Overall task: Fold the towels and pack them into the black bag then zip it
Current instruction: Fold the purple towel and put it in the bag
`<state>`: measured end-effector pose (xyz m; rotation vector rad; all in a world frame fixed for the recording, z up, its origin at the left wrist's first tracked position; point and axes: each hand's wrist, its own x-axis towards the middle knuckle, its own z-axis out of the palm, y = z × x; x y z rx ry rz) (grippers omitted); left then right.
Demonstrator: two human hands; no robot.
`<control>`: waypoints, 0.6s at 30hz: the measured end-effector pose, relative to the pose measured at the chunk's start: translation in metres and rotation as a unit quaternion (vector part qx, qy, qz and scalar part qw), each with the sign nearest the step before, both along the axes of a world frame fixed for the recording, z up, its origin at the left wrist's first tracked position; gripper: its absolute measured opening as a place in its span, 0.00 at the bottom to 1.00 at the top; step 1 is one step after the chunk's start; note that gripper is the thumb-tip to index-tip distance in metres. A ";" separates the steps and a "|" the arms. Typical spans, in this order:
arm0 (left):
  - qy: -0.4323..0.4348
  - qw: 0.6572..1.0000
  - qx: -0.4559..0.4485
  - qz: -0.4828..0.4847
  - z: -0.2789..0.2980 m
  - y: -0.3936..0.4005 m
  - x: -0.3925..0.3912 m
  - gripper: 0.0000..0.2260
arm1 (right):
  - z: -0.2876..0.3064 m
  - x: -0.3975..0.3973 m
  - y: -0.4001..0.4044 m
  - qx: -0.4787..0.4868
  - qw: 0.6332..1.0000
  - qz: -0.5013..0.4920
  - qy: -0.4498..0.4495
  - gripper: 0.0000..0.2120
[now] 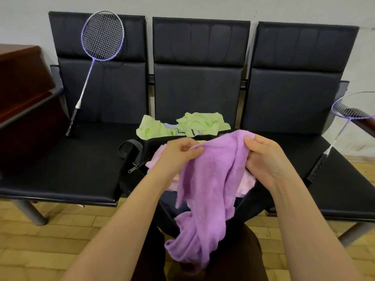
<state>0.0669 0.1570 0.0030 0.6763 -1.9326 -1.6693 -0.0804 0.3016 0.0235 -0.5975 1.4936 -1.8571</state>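
Two hands hold one fluffy purple towel (211, 189) by its top edge: the left hand (178, 154) pinches a bunched corner between thumb and curled fingers, and the right hand (263, 157) grips the other side with its thumb on top of the cloth. Between the two grips the edge sags a little, and below them the soft, nappy fabric hangs in long loose folds, ending in a crumpled tail in front of the person's dark trousers (251, 258). Just behind the hanging towel sits the black bag (138, 159) on the middle seat, its mouth unzipped, a metal zip pull (133, 168) dangling at its left end and a looped strap beside it. A pale pink towel (246, 182) lies rumpled inside the opening, partly hidden by the purple one. Behind the bag, a light green towel (200, 122) lies crumpled on the same seat. The bench (60, 163) has three smooth, padded black seats. A purple-framed racket (97, 55) leans on the left backrest; a second racket (345, 122) leans at the right.
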 end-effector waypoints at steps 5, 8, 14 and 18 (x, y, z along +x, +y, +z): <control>-0.006 0.998 -0.048 0.027 0.015 0.000 -0.002 0.08 | 0.001 0.006 0.001 0.007 0.994 0.110 0.021 0.10; -0.028 0.991 -0.132 0.013 0.023 0.005 -0.012 0.11 | 0.004 0.018 -0.007 0.017 0.981 0.190 0.039 0.06; -0.052 0.995 -0.079 0.016 0.024 0.004 -0.008 0.11 | 0.001 0.027 -0.014 0.008 0.984 0.176 0.023 0.07; -0.133 0.985 -0.015 -0.108 0.007 0.004 0.009 0.07 | -0.003 0.021 -0.015 -0.019 0.994 0.097 -0.037 0.08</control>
